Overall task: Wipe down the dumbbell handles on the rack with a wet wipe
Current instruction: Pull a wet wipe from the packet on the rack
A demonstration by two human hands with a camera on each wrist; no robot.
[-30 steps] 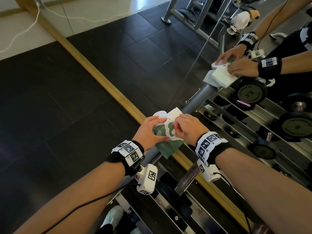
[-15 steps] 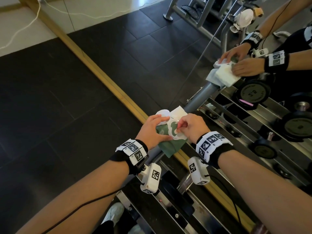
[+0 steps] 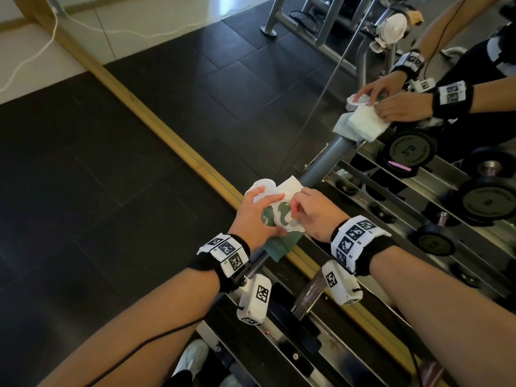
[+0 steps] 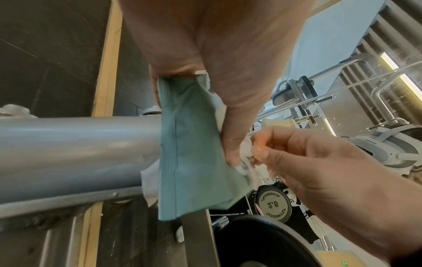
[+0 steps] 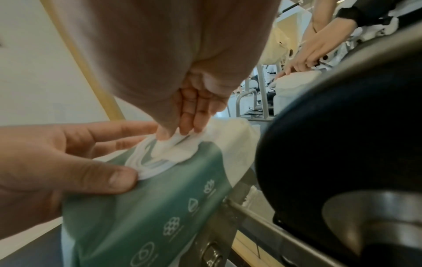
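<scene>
A green and white wet wipe pack [image 3: 276,222] sits on the end of the rack's grey tube [image 3: 321,163]. My left hand [image 3: 261,209] holds the pack, thumb on its top face [image 5: 109,177]. My right hand [image 3: 296,209] pinches a white wet wipe [image 5: 164,146] at the pack's opening. In the left wrist view the pack [image 4: 191,153] hangs over the tube [image 4: 80,148], and the right hand's fingertips [image 4: 258,153] nip the wipe. A chrome dumbbell handle [image 3: 308,296] lies on the rack below my right wrist.
A wall mirror with a wooden frame [image 3: 178,143] runs diagonally beside the rack and reflects the hands and black dumbbells [image 3: 488,202]. A black dumbbell head [image 5: 342,144] is close to the right of the pack. Dark rubber floor tiles [image 3: 83,191] lie to the left.
Both hands stay at the pack on the tube. The right hand's fingers have tightened on the wipe at the opening. The head view has shifted slightly.
</scene>
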